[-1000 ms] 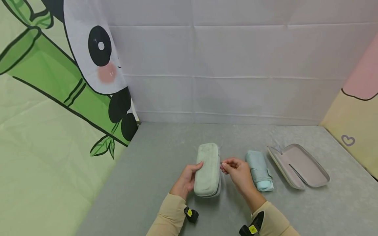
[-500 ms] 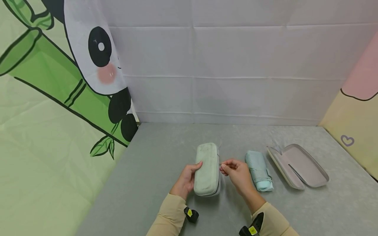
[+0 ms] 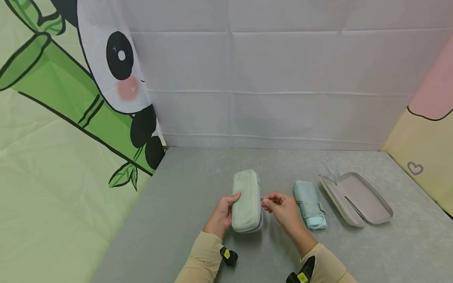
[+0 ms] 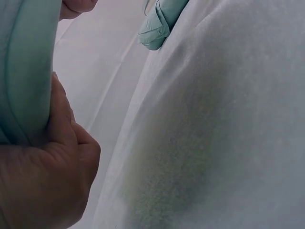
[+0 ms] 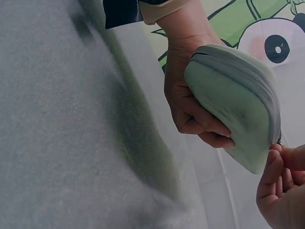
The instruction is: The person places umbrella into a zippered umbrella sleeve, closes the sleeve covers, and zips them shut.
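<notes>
A pale green zippered case [image 3: 246,200] is held up off the grey table by my left hand [image 3: 221,216], the thumb on its top face and the fingers curled beneath, as the right wrist view shows. At its right edge my right hand [image 3: 284,208] pinches a small dark zipper pull [image 5: 279,140] between thumb and index finger. A grey zipper band [image 5: 267,90] runs round the case's side. What is inside the case is hidden.
Right of my right hand lies a rolled teal fabric bundle [image 3: 309,204] with a strap round it. Beyond it rests an opened shallow case, with a pinkish-grey tray-like half [image 3: 368,198]. A white sheet [image 3: 276,78] hangs at the table's back.
The case has shifted slightly left and up with my left hand. My right hand has moved slightly left, still pinching at the case's edge.
</notes>
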`<act>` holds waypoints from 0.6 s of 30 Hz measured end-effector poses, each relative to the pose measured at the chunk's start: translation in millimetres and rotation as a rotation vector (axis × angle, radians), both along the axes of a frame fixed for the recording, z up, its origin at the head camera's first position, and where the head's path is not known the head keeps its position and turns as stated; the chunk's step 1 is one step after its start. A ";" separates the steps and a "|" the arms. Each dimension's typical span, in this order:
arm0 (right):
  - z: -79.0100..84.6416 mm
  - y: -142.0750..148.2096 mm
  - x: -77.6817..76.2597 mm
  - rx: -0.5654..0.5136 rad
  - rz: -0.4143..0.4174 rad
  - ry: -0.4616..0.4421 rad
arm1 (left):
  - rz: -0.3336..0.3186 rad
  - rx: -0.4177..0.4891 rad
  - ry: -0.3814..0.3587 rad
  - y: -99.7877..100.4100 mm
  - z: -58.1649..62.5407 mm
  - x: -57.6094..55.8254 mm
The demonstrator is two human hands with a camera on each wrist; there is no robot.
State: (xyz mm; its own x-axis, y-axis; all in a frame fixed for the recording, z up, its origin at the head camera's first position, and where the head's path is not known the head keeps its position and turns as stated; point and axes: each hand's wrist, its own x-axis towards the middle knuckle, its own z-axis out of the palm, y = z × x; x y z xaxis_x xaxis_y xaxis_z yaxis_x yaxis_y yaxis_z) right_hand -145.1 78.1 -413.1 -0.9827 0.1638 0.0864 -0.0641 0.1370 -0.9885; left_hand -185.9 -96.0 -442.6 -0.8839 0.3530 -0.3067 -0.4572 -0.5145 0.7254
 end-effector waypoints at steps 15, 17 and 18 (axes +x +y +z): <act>1.4 -3.5 3.7 0.026 0.019 0.018 | 0.048 -0.007 -0.024 -3.9 5.9 -5.3; 1.7 -4.1 4.9 0.033 0.022 0.017 | 0.058 -0.002 -0.030 -4.0 5.7 -6.3; 1.7 -4.4 5.5 0.034 0.024 0.012 | 0.064 -0.001 -0.037 -4.1 5.6 -6.7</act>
State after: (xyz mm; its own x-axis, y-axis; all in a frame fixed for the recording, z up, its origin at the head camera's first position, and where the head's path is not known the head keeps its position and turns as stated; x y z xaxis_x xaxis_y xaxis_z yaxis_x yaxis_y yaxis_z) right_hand -139.6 73.7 -411.4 -0.9851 0.1373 0.1034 -0.0796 0.1687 -0.9825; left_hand -192.6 -100.1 -436.9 -0.8929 0.2954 -0.3397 -0.4495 -0.5428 0.7094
